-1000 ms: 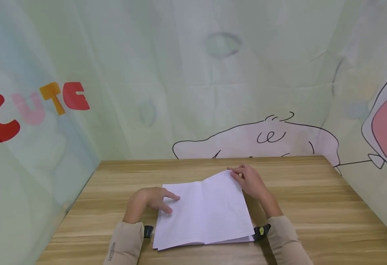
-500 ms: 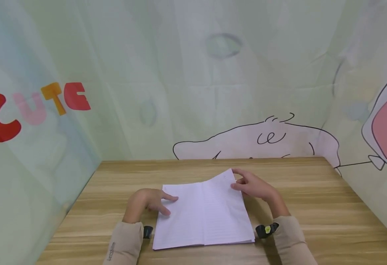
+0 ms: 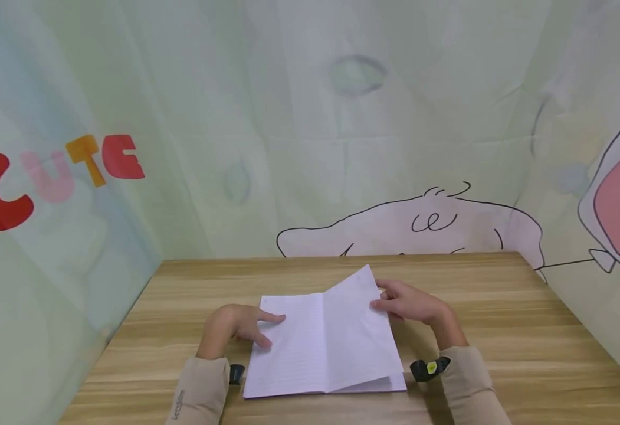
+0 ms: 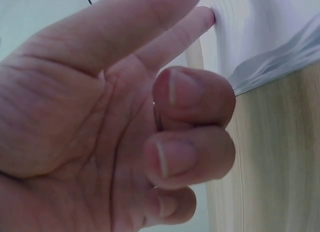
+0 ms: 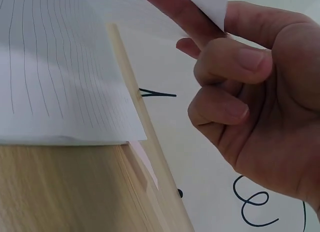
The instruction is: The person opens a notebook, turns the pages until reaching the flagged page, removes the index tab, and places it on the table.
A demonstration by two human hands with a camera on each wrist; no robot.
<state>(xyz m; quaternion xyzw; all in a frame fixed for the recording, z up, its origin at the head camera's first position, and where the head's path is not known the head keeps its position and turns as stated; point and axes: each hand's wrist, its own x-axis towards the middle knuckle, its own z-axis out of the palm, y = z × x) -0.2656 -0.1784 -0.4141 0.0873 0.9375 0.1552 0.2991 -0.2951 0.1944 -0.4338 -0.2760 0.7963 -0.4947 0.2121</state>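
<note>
A notebook (image 3: 291, 360) with faintly lined white pages lies spread on the wooden table in the head view. My left hand (image 3: 238, 321) rests at its left edge, thumb and index finger stretched onto the left page. In the left wrist view, the other fingers (image 4: 195, 99) of that hand are curled with nothing in them. At the right edge my right hand (image 3: 413, 302) pinches a single page (image 3: 360, 336) between thumb and index finger. That page is raised from the sheets below, its top corner standing up. In the right wrist view, a corner of paper (image 5: 212, 7) shows between the fingers.
The wooden table (image 3: 522, 330) reaches back to a pale printed cloth (image 3: 310, 147) with a cartoon outline. Cloth walls also stand at the left and right. Dark straps with devices, such as the right wrist device (image 3: 429, 369), sit at both wrists.
My right hand has shifted from the page's top corner down along its right edge. The right page has lifted further, showing sheets beneath its lower edge. The left hand has barely moved.
</note>
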